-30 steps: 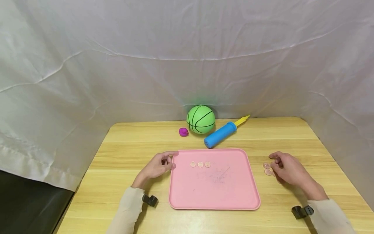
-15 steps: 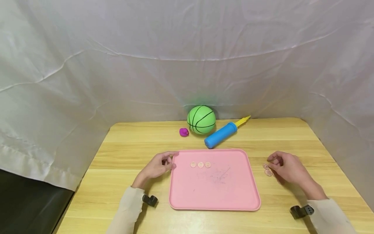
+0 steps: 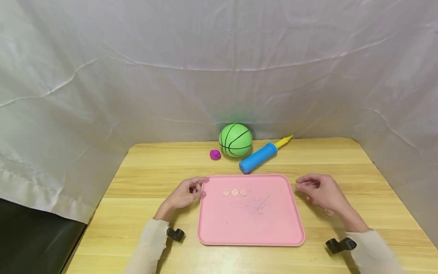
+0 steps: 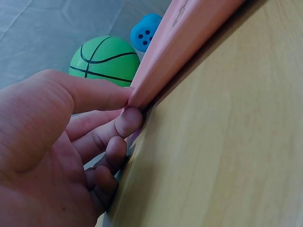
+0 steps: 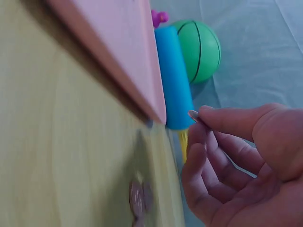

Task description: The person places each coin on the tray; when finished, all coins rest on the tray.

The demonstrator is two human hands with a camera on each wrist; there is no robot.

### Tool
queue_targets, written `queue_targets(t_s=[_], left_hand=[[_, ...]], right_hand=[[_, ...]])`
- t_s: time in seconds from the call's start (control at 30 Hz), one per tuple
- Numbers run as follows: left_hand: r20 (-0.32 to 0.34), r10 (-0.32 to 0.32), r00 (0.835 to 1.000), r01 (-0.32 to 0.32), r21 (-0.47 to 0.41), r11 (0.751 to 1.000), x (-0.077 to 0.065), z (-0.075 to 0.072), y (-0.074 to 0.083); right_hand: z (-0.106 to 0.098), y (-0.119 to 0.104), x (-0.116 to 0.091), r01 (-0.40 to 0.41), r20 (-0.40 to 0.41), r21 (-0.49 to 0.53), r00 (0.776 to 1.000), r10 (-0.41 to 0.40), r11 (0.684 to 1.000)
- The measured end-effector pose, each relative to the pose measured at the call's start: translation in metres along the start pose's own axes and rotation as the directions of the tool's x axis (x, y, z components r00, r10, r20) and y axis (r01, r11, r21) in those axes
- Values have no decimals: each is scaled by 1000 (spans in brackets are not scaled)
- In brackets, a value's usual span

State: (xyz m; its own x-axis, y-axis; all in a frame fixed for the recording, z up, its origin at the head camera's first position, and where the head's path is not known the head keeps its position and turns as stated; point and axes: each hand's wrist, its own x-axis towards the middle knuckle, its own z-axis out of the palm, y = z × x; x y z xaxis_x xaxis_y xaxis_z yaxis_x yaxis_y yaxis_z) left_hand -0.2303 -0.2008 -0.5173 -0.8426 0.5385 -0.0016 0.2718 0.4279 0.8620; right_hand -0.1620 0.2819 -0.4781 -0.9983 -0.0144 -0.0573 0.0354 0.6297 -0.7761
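Note:
Three copper-coloured coins (image 3: pixel 234 192) lie in a row on the pink tray (image 3: pixel 260 234), towards its far left part. My left hand (image 3: pixel 183 195) grips the tray's far left corner; in the left wrist view its thumb and a fingertip meet at the rim. My right hand (image 3: pixel 325 193) pinches a small coin (image 5: pixel 193 115) between thumb and fingertips, just off the tray's right edge. Below that hand, more coins (image 5: pixel 137 196) lie on the table, partly hidden by it in the head view.
Behind the tray stand a green ball (image 3: pixel 235 140) with black lines, a purple rubber duck (image 3: pixel 215 154) and a blue hand pump (image 3: pixel 258 158) with a yellow nozzle. A pale cloth (image 3: pixel 219 95) hangs around the back and sides of the wooden table (image 3: pixel 137 243).
My right hand has taken a coin from the group on the right and moved left with it, close to the tray's edge. The left hand stays at the tray's corner.

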Motion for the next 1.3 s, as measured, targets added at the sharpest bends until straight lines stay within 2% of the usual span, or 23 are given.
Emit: queue_targets(t_s=[0.17,0.4,0.63,0.83,1.1,1.3], left_hand=[[7,1,1000,-1,-4,1000,0,0,2],[3,0,1000,0,-5,1000,0,0,1],[3,-9,1000,9,-10,1000,-1,1,-1],[0,-6,1000,6,2,1000,-1,1,-2],[-6,-16,1000,16,16,1000,1,0,-2],[-7,-15,1000,15,14,1000,0,0,-1]], right_hand=[[13,-9,5,2,38,53,999,-4,999],[40,-17,13,57,92,59,994,-63,997],[63,-33,17,82,95,18,992,-84,996],[76,-46,24,111,110,27,987,-114,993],[94,-56,35,203,124,15,971,-203,979],[105,-61,41,218,128,-34,969,-212,975]])
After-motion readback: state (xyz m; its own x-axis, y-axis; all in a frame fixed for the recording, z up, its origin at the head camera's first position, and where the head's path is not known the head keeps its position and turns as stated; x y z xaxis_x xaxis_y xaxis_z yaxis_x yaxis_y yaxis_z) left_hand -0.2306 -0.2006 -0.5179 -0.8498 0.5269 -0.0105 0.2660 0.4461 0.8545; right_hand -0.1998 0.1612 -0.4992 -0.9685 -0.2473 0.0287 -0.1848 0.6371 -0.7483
